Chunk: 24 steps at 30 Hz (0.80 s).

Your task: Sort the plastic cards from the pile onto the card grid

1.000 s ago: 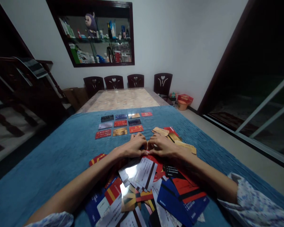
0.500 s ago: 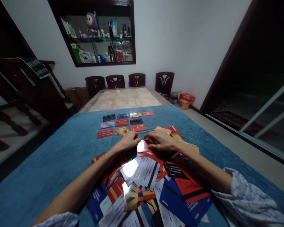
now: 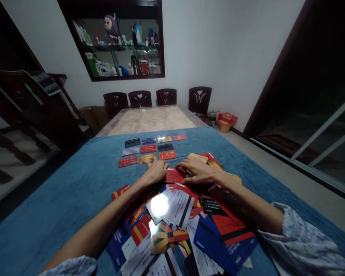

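Observation:
Both my hands rest at the far end of a loose heap of plastic cards (image 3: 175, 222) on a blue cloth (image 3: 74, 191). Between them lies a red card (image 3: 174, 174). My left hand (image 3: 156, 171) has its fingers curled on that card's left edge. My right hand (image 3: 197, 170) grips the right edge with its fingers bent over it. Beyond the hands, several cards sit in neat rows (image 3: 149, 149). A few gold and tan cards (image 3: 199, 158) lie by my right hand.
The cloth covers the near part of a long marble-topped table (image 3: 149, 119). Dark chairs (image 3: 166, 96) stand at its far end under a wall shelf (image 3: 120, 38). A staircase (image 3: 23, 115) is at left, a glass door (image 3: 319, 138) at right.
The hands moved slightly apart and forward, and the red card between them went from tilted and glaring with reflected light to lying flatter.

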Each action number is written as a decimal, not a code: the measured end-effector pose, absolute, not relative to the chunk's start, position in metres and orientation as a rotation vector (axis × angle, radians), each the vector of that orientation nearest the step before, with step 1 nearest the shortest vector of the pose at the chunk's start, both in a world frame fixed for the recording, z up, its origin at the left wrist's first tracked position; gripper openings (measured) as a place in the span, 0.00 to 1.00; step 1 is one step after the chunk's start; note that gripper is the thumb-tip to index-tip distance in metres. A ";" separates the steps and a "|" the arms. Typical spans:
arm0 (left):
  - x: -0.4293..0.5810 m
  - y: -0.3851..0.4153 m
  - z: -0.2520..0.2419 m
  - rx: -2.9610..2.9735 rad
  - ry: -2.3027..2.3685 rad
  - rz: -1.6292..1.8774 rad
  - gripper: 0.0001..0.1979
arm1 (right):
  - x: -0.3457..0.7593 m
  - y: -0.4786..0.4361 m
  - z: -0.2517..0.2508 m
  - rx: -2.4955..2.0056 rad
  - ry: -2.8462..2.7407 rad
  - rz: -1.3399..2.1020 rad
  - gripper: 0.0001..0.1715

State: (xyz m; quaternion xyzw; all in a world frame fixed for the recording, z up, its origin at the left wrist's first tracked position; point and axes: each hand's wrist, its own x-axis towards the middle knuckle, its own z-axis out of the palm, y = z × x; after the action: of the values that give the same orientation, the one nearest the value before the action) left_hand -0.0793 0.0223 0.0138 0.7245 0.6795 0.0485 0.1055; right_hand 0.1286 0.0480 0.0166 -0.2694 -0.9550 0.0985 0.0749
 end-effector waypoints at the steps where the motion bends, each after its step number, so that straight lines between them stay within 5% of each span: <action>1: -0.079 0.022 0.014 2.144 2.001 0.160 0.20 | 0.129 0.049 0.016 -0.819 -2.866 0.284 0.30; 24: -0.088 0.023 0.018 2.269 1.953 0.383 0.18 | 0.131 0.054 0.008 -0.829 -2.810 0.033 0.31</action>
State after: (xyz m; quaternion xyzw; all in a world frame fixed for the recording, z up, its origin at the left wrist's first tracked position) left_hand -0.0878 0.0234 0.0184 0.7504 0.6458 0.1267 0.0615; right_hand 0.1312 0.0535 0.0077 -0.2815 -0.9537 0.0112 0.1056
